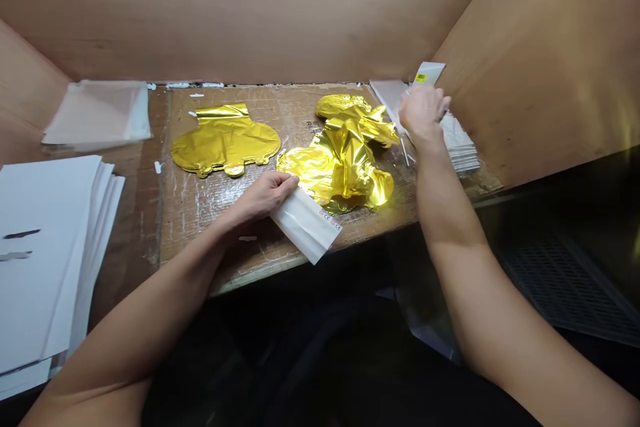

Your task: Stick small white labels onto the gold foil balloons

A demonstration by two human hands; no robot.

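Head view: left hand (270, 192) pinches white packet (309, 223) slanting lengthwise down-right; right hand (425, 110), grip unclear

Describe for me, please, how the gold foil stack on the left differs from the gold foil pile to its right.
The left stack lies mostly flat, while the right pile is crumpled and raised in folds. The left stack's edges roughly line up; the right pile's stick out in several directions, spreading over more area. Both are shiny gold and rest on the worktop.
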